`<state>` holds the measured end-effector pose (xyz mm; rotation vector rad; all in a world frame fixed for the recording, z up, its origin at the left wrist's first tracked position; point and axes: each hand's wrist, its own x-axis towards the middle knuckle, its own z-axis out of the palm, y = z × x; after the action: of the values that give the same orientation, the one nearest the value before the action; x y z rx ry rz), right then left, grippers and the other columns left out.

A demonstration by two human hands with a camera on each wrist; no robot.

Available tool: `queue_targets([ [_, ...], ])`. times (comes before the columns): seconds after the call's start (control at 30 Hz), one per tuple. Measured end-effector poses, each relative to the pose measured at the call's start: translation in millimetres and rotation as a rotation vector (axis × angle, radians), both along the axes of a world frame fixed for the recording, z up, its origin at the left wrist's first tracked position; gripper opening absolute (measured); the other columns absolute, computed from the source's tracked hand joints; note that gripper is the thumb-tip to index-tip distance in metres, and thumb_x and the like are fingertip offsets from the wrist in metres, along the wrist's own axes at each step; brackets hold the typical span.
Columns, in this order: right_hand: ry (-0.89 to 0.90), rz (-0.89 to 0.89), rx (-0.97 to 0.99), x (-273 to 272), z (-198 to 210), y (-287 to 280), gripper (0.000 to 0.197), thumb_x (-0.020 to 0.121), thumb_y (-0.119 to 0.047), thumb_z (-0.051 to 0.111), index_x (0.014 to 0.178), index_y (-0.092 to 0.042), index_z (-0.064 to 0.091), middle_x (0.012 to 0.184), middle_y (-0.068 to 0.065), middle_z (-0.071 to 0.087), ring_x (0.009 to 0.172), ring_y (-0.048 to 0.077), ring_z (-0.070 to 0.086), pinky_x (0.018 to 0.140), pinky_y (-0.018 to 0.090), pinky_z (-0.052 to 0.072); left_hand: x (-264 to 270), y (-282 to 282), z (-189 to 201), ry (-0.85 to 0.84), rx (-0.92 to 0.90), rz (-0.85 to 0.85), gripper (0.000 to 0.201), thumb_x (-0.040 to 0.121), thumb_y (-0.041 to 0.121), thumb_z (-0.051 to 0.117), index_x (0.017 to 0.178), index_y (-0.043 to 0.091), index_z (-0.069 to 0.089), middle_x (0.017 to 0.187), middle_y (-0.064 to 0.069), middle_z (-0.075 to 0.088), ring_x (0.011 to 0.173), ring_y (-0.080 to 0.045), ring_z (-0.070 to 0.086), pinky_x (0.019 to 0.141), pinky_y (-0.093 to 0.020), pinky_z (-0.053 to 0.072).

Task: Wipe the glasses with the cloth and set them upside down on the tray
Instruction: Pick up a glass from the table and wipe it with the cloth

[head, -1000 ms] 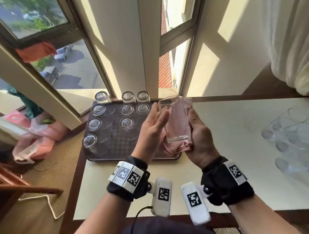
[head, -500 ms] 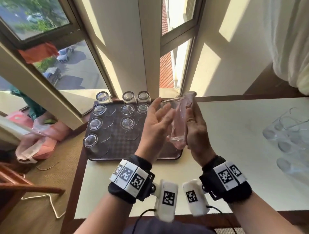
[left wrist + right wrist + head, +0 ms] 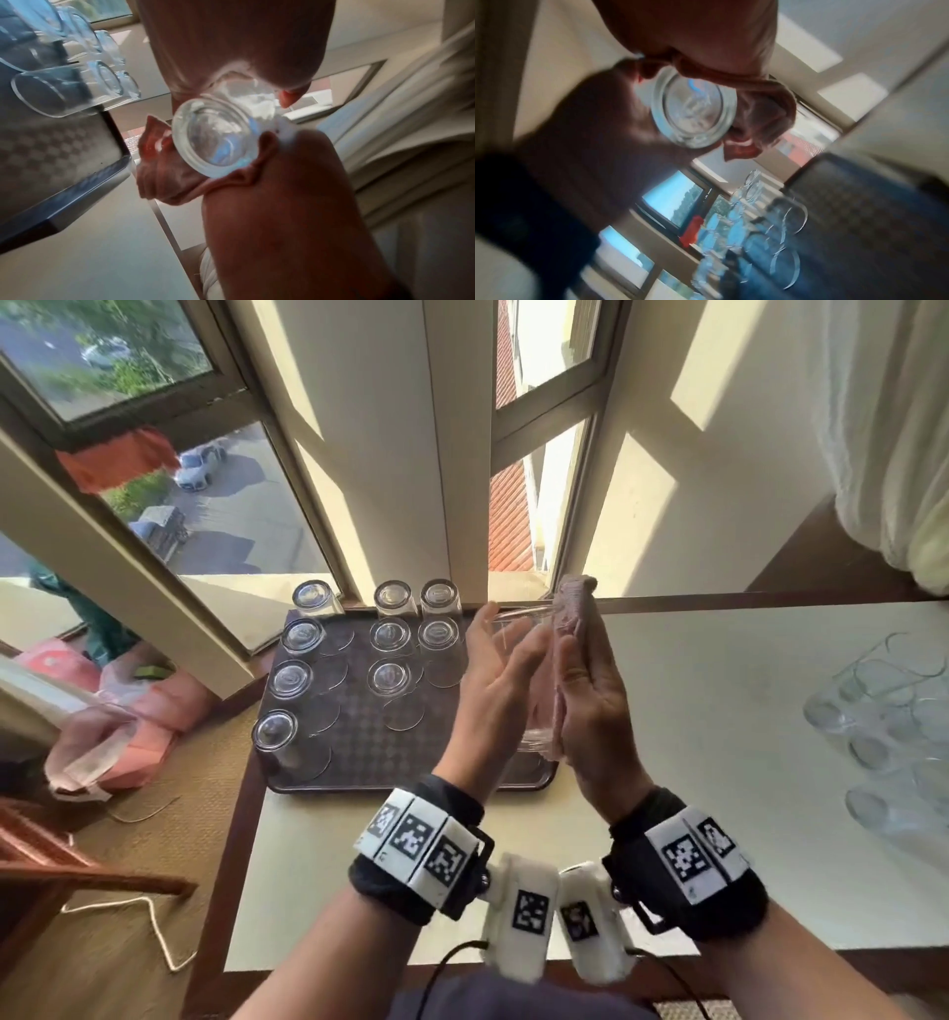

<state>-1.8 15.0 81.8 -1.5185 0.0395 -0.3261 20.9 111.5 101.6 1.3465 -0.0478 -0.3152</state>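
The bench is pale with a dark wood edge and runs under the window; at its far left corner lies the dark patterned tray, carrying eight upturned glasses in rows along its left and far sides, the near right part bare; along the right edge of the bench stands a cluster of unwiped glasses, blurred by glare.

Over the tray's near right corner, clear of the bench, the glass in hand is sandwiched between two palms, rim away from the person and thick base toward the wrists; the left hand lies flat against its left side, fingers straight, a released grip that only presses; the right hand, fingers likewise extended, presses the pink cloth against the right side.

I judge the wiping is underway. The risk: neither hand curls round the glass, so it is held by pressure alone; smooth glass against a bare palm could slide base-first down onto the tray edge, or onto the upturned glasses beside it, should either palm ease off.
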Motion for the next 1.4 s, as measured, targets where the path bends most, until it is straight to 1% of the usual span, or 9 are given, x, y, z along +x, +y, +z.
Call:
queue_targets([
  [0.13,0.259,0.270,0.831,-4.8,20.3,-8.6,0.056,0.103,-0.040,0.034,0.149,-0.007,0.038,0.149,0.019,0.047,0.138,0.035,0.046,0.116,0.057,0.033,4.3,4.7,8.8,0.016,-0.128,-0.060,0.035,0.097,0.049,0.044,0.115,0.024,0.059,0.112,0.009,0.072,0.108,-0.007,0.068,0.088,-0.025,0.055],
  [0.23,0.211,0.099,0.532,-1.2,18.8,-7.8,0.052,0.105,-0.041,0.033,0.151,-0.016,0.037,0.151,0.014,0.046,0.137,0.033,0.047,0.111,0.059,0.038,10.2,8.5,9.5,0.015,-0.149,-0.014,0.015,0.103,0.022,0.044,0.116,0.021,0.051,0.102,0.010,0.073,0.098,-0.006,0.070,0.084,-0.023,0.057],
  [0.37,0.045,-0.022,-0.116,6.1,-0.7,-3.5,0.051,0.102,-0.047,0.032,0.153,-0.040,0.028,0.161,-0.001,0.031,0.147,0.017,0.032,0.117,0.052,0.033,-0.3,0.2,9.3,0.065,-0.103,0.013,0.043,0.104,0.023,0.049,0.144,0.015,0.035,0.131,-0.001,0.058,0.116,-0.010,0.063,0.087,-0.021,0.056],
  [0.53,0.344,0.217,0.733,-2.4,14.9,-13.1,0.053,0.106,-0.041,0.031,0.145,-0.009,0.044,0.141,0.019,0.056,0.129,0.035,0.055,0.104,0.050,0.049,-1.5,2.1,4.6,0.103,-0.170,-0.073,0.038,0.099,0.041,0.038,0.116,0.014,0.057,0.094,0.010,0.077,0.089,-0.002,0.073,0.074,-0.019,0.058],
  [0.73,0.144,0.059,-0.035,0.4,1.7,-8.3,0.051,0.103,-0.048,0.033,0.153,-0.041,0.024,0.159,-0.001,0.035,0.144,0.022,0.038,0.112,0.056,0.038,-6.8,-2.8,-1.7,0.064,0.022,0.085,0.086,0.088,0.048,0.070,0.154,0.015,0.024,0.150,-0.007,0.047,0.133,-0.021,0.053,0.110,-0.043,0.046],
  [0.93,0.308,0.148,0.598,-7.6,10.9,-13.0,0.054,0.101,-0.041,0.039,0.145,-0.009,0.043,0.141,0.020,0.055,0.131,0.039,0.052,0.106,0.056,0.045,-6.5,9.1,-10.0,0.138,-0.167,-0.111,0.044,0.087,0.047,0.043,0.123,0.024,0.054,0.109,0.011,0.074,0.107,-0.006,0.069,0.085,-0.024,0.057],
  [1.1,0.111,0.009,0.112,0.4,3.9,-3.9,0.058,0.102,-0.039,0.031,0.156,-0.021,0.023,0.159,0.006,0.034,0.145,0.024,0.037,0.114,0.056,0.036,-6.3,4.8,2.0,-0.002,-0.013,0.004,0.056,0.101,0.023,0.052,0.152,0.016,0.031,0.150,-0.003,0.046,0.120,-0.003,0.058,0.099,-0.020,0.048],
  [1.3,0.235,0.204,0.589,-2.3,14.4,-12.6,0.054,0.103,-0.040,0.035,0.147,-0.009,0.040,0.142,0.017,0.055,0.130,0.034,0.055,0.104,0.049,0.048,-1.6,4.5,4.6,0.035,-0.154,-0.132,0.023,0.103,0.026,0.035,0.117,0.021,0.053,0.098,0.014,0.074,0.092,0.004,0.070,0.075,-0.014,0.054],
  [1.4,0.174,0.061,0.323,-0.3,11.9,-14.5,0.051,0.103,-0.042,0.033,0.150,-0.023,0.038,0.152,0.008,0.045,0.137,0.025,0.048,0.111,0.054,0.041,3.8,9.3,2.0,0.027,-0.039,-0.025,0.059,0.092,0.044,0.056,0.140,0.012,0.047,0.130,0.002,0.064,0.113,-0.004,0.065,0.089,-0.018,0.053],
])
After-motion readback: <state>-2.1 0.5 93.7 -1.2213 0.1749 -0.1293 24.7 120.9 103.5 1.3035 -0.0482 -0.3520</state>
